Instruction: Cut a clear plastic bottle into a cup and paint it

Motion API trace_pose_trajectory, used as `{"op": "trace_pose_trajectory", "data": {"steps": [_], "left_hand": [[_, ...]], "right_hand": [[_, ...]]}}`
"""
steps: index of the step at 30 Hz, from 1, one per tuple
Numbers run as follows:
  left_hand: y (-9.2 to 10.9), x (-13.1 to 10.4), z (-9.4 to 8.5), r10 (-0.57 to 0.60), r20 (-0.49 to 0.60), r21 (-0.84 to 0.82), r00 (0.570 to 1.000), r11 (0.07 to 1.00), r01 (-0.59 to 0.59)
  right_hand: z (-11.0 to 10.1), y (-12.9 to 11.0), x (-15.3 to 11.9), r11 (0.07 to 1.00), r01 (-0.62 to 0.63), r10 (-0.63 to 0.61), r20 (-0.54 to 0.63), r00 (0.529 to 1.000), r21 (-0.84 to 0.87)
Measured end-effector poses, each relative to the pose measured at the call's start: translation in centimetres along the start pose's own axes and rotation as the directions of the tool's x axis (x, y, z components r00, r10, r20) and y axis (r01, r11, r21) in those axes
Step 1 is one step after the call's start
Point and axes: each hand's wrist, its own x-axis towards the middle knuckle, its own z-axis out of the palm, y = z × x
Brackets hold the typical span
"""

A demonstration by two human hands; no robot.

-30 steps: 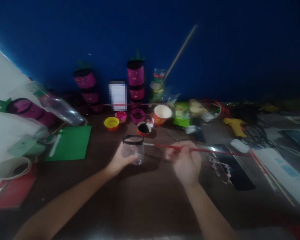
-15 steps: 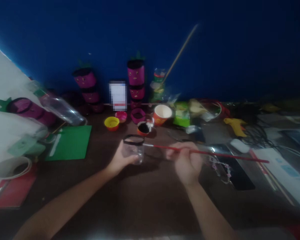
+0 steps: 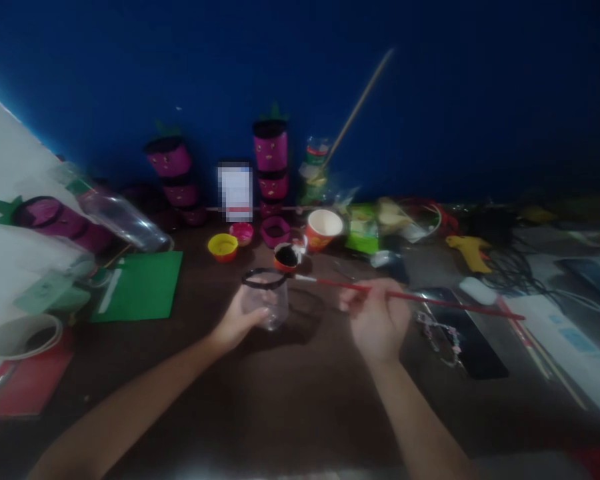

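My left hand is closed around a clear plastic cup, seemingly a cut bottle piece, with a black band along its rim. Between the fingers of my right hand lies a long red paintbrush, held almost level. Its bristle tip points left, close to the cup's black rim; whether it touches I cannot tell. Just behind the tip stands a small orange-sided pot of black paint. A yellow pot and a pink pot sit to its left.
Purple bottle figures with faces stand against the blue wall. A paper cup is behind the paint. At right lie a phone, a yellow glue gun and cables. A green sheet and a bottle are at left.
The brush has shifted up and slightly left, its tip moving from the cup's rim side toward the black paint pot. The cup has tilted a little in my left hand.
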Motion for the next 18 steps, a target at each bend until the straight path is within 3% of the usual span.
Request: {"op": "trace_pose_trajectory", "data": {"steps": [3,6,10,18], "left_hand": [[0.4,0.0,0.4,-0.004,0.044,-0.034,0.999,0.999,0.006],[0.6,0.0,0.6,0.002,0.067,-0.044,0.998,0.999,0.001],[0.4,0.1,0.4,0.006,0.109,-0.083,0.994,0.997,0.004],[-0.1,0.2,-0.1,0.001,0.142,-0.07,0.99,0.998,0.009]], "right_hand": [[0.2,-0.1,0.4,0.995,-0.076,0.085,-0.126,0.988,0.071],[0.8,0.0,0.3,0.966,-0.215,0.239,-0.174,0.955,0.145],[1.6,0.1,-0.3,0.927,-0.337,0.361,-0.149,0.92,0.166],[2.2,0.4,-0.8,0.909,-0.393,0.409,-0.109,0.906,0.14]]}}
